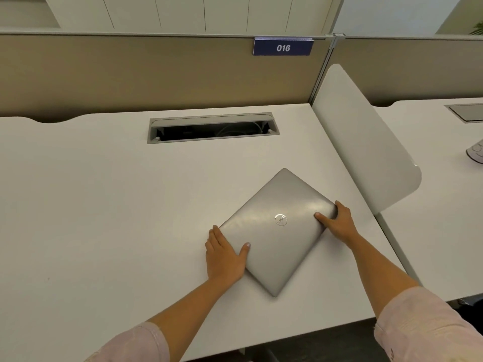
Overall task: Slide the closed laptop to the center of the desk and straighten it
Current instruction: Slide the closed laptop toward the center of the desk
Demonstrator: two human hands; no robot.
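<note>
A closed silver laptop (277, 231) lies on the white desk (104, 205), right of the middle and near the front edge. It is turned about 45 degrees, one corner pointing at me. My left hand (224, 254) grips its left corner, thumb on the lid and fingers along the edge. My right hand (337, 223) grips its right corner the same way, thumb on top.
An open grey cable tray (211, 128) is set into the desk at the back. A white side divider (363, 142) stands at the desk's right edge. A beige partition with a blue "016" sign (283, 47) runs behind. Another desk lies to the right.
</note>
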